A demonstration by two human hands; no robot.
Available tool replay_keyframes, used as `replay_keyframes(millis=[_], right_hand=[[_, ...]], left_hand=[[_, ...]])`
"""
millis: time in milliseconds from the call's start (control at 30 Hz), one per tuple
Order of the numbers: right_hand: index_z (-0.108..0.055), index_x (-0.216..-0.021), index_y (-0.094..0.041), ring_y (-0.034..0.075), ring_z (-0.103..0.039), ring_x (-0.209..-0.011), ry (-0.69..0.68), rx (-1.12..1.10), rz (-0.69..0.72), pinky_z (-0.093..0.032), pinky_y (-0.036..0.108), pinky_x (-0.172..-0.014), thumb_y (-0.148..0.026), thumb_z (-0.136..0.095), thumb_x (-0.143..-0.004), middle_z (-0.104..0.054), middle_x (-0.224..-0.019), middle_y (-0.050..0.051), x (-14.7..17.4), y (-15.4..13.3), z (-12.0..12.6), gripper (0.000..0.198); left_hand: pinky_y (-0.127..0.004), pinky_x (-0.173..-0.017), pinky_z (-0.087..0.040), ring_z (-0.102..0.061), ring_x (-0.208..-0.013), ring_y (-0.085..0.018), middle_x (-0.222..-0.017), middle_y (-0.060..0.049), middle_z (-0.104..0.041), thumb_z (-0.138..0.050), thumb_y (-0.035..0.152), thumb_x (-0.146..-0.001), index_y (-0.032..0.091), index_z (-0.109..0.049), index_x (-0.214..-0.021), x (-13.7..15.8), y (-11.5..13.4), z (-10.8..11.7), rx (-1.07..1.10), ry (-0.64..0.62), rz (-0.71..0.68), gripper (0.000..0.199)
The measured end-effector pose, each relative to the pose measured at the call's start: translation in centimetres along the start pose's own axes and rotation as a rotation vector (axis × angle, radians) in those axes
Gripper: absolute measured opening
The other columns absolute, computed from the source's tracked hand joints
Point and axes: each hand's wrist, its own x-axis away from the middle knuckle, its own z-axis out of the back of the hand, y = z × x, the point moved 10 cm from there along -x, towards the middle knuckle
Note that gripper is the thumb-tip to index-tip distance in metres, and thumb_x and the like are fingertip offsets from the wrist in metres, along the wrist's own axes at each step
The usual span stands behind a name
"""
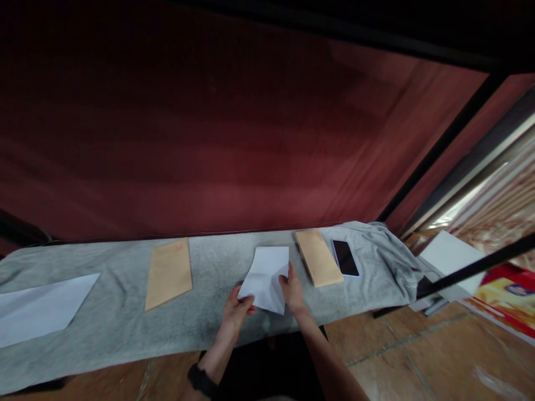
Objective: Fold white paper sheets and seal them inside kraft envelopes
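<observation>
A white sheet of paper (267,273), creased across its middle, is held over the grey cloth between my two hands. My left hand (239,307) pinches its lower left corner, thumb on top. At the right edge my right hand (292,289) grips the same sheet, its thumb lying on the paper. To the right of the sheet lies a stack of brown envelopes (320,259). A single brown envelope (169,273) rests flat to the left of my hands.
A smartphone (346,258) lies beside the envelope stack. More white paper (45,306) is at the far left of the cloth-covered table (121,328). A dark red curtain (209,139) hangs behind, and a black frame bar (443,150) slants at right. A red-yellow box (510,298) stands right.
</observation>
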Motion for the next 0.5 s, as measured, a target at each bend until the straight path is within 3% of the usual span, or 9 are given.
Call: replay_keyframes(millis=[100,267,367,500], right_hand=[[-0.018,-0.158,-0.011,0.027,-0.067,-0.109,0.025,-0.006,-0.058,-0.051,0.039,-0.096,-0.015,-0.040,-0.091,-0.067,-0.126,0.016,-0.2,0.6,0.4,0.071],[-0.033,-0.154,-0.017,0.027,-0.047,-0.137,0.025,0.097,0.110,-0.044,0.047,-0.108,-0.014,-0.041,-0.094,-0.045,-0.152,0.017,1.3,-1.4,1.0,0.060],[-0.042,-0.150,-0.018,0.027,-0.042,-0.141,-0.079,0.161,0.195,-0.038,0.048,-0.113,-0.022,-0.043,-0.099,-0.045,-0.154,0.014,3.4,-2.1,0.1,0.051],[-0.048,-0.147,-0.022,0.026,-0.042,-0.142,-0.157,0.214,0.250,-0.030,0.047,-0.118,-0.031,-0.047,-0.100,-0.043,-0.155,0.010,5.3,-2.7,-0.3,0.048]], left_hand=[[-0.028,-0.056,-0.056,-0.072,-0.062,-0.020,-0.072,0.001,-0.071,-0.071,0.030,-0.073,0.019,-0.054,-0.111,1.1,-1.1,-1.2,0.075,-0.008,0.085,0.043],[-0.029,-0.054,-0.055,-0.070,-0.058,-0.021,-0.064,0.001,-0.069,-0.072,0.039,-0.076,0.021,-0.052,-0.103,2.2,-2.0,-2.2,0.115,-0.037,0.158,0.038],[-0.027,-0.047,-0.046,-0.063,-0.047,-0.020,-0.054,0.003,-0.062,-0.059,0.045,-0.087,0.022,-0.054,-0.090,2.9,-1.4,-0.9,-0.212,-0.026,0.111,0.023],[-0.028,-0.061,-0.046,-0.067,-0.065,-0.021,-0.066,-0.001,-0.066,-0.048,0.039,-0.095,0.023,-0.061,-0.083,3.9,4.2,1.0,-0.852,0.149,-0.227,0.024]])
